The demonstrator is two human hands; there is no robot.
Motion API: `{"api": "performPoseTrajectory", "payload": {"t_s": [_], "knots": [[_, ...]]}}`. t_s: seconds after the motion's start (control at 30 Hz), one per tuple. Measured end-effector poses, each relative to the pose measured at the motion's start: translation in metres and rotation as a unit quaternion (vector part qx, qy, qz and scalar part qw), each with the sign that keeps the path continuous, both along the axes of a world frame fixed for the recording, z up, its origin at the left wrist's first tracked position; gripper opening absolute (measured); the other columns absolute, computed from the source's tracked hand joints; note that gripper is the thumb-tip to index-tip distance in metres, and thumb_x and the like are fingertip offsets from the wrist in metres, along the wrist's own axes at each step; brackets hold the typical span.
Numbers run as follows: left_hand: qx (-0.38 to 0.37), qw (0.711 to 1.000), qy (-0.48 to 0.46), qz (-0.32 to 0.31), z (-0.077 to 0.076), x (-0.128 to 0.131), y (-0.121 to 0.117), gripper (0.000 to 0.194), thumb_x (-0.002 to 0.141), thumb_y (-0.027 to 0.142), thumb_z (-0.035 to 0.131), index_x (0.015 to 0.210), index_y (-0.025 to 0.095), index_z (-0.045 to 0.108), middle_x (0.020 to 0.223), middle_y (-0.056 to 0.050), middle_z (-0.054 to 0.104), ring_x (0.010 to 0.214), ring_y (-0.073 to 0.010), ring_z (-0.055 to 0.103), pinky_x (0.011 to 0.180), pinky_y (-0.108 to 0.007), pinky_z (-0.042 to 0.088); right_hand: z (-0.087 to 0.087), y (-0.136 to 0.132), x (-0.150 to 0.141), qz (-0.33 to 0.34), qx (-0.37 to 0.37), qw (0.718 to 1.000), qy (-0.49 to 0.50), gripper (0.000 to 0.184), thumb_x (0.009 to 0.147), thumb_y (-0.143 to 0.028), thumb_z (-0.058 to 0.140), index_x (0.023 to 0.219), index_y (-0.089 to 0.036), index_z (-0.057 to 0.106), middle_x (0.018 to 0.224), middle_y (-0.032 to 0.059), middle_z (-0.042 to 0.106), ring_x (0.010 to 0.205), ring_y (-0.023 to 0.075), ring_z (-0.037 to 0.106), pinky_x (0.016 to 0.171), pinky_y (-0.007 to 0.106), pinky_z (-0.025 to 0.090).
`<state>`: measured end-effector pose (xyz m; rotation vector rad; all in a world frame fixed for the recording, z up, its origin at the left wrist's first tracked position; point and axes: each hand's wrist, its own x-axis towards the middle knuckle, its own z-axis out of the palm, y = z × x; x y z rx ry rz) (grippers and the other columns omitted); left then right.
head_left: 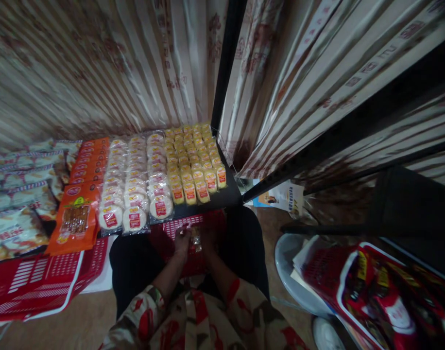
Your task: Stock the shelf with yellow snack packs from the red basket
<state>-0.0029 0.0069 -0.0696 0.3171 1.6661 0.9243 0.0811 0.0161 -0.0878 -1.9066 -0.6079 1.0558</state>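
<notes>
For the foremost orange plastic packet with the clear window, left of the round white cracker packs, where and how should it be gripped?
Probably pinch the orange packet by its near bottom edge, coming from the wearer's side: its window faces up, and that edge appears to jut past the black shelf, leaving room for fingers beneath and thumb on top.

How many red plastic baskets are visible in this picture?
3. The left basket is near the orange packets; the middle basket is between the person's knees; the right basket holds red packages. Others may be hidden.
</notes>
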Motion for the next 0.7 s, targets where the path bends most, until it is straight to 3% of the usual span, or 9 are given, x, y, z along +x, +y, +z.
{"api": "performPoseTrajectory", "payload": {"t_s": [0.13,0.3,0.5,0.7], "knots": [[0.008,0.999,-0.027,-0.019,0.02,-0.003,-0.006,0.036,0.061,0.028,0.072,0.093,0.021,0.06,0.062,0.004,0.06,0.05,-0.0094,0.055,0.05,-0.021,0.043,0.005,-0.008,-0.002,-0.021,0.018,0.999,0.029,0.019,0.076,-0.029,0.051,0.069,-0.016,0.063,0.058,0.0018,0.063,0.056,0.0153,0.058,0.054,0.025,0.043],[0.018,0.999,-0.031,-0.029,0.024,-0.005,-0.015,0.034,0.062,0.025,0.07,0.095,0.019,0.062,0.067,0.003,0.062,0.054,-0.0101,0.058,0.052,-0.021,0.046,0.011,-0.012,0.003,-0.036,0.055,0.997,0.048,0.016,0.063,-0.028,0.054,0.073,-0.018,0.064,0.068,0.0024,0.067,0.065,0.0168,0.061,0.062,0.026,0.045],[0.035,0.997,-0.067,-0.022,0.022,-0.007,-0.027,0.033,0.059,0.022,0.07,0.09,0.019,0.059,0.065,0.004,0.058,0.056,-0.01,0.059,0.056,-0.022,0.048,0.012,-0.015,0.003,-0.041,0.072,0.994,0.077,0.017,0.06,-0.026,0.053,0.073,-0.02,0.061,0.071,0.0021,0.067,0.068,0.0171,0.061,0.064,0.027,0.046],[0.077,0.992,-0.084,-0.043,0.036,-0.011,-0.037,0.042,0.053,0.029,0.073,0.091,0.019,0.058,0.066,0.004,0.06,0.057,-0.01,0.057,0.056,-0.021,0.045,0.018,-0.018,0.002,-0.03,0.08,0.992,0.093,0.02,0.057,-0.027,0.051,0.075,-0.02,0.06,0.07,0.001,0.065,0.065,0.0166,0.059,0.064,0.028,0.047]]}}
